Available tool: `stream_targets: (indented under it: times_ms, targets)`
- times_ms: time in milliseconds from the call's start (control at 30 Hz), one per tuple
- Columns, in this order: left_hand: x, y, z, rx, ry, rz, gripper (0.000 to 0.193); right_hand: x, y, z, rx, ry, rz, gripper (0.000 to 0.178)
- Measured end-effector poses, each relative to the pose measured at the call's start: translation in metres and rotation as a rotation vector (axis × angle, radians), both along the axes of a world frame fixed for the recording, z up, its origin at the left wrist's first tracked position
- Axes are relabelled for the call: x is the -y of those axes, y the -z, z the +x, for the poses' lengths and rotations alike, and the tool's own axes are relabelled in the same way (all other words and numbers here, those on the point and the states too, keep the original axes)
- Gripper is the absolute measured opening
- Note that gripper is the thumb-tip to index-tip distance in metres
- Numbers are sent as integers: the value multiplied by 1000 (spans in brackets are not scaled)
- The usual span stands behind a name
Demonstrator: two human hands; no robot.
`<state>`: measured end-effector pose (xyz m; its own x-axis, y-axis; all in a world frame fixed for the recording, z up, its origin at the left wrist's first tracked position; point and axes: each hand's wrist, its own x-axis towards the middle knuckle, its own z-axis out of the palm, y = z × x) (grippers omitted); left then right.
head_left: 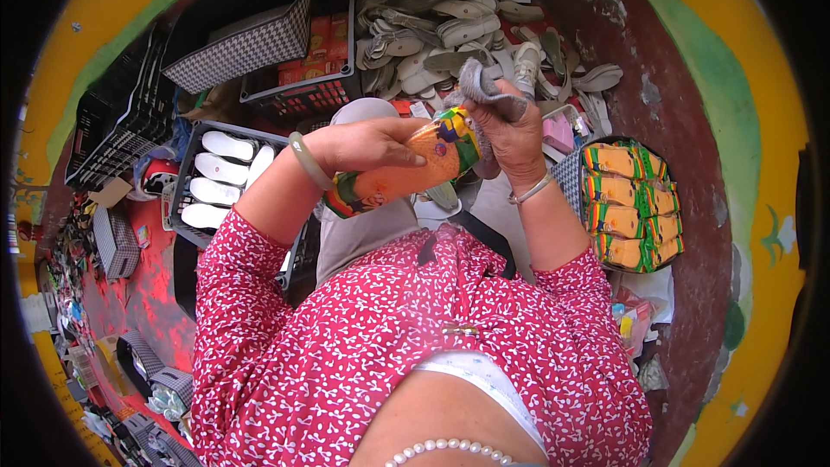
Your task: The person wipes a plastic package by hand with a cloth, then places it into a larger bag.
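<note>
My left hand (373, 145) grips an orange pad (399, 177) in a clear wrapper with green, yellow and blue printed ends, holding it tilted above my lap. A crumpled grey cloth (475, 85) is in my right hand (515, 137), close against the upper right end of the wrapper. Whether the right fingers also touch the wrapper, I cannot tell. To the right, a houndstooth-patterned basket (569, 180) holds several wrapped orange pads (616, 218) of the same kind, laid in two columns.
Behind my hands lies a heap of pale shoe soles (424, 39). At left, a dark crate (185, 175) holds white sole-shaped pieces (216, 168). Farther back sit a houndstooth bin (233, 56) and a black crate (303, 91) with red boxes. Clutter covers the red floor (156, 281).
</note>
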<state>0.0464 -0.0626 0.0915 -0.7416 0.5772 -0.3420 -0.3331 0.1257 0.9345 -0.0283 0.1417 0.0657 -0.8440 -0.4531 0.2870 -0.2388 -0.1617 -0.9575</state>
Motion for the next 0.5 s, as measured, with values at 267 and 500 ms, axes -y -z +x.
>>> stream_targets:
  times_ms: [267, 500]
  targets:
    - [-14, 15, -2, 57, -45, 176, 51, -1, 7, -5, -280, 384, 34, 17]
    - [-14, 8, -2, 59, -26, 158, 51, -5, 3, -9, -311, 432, 82, 22]
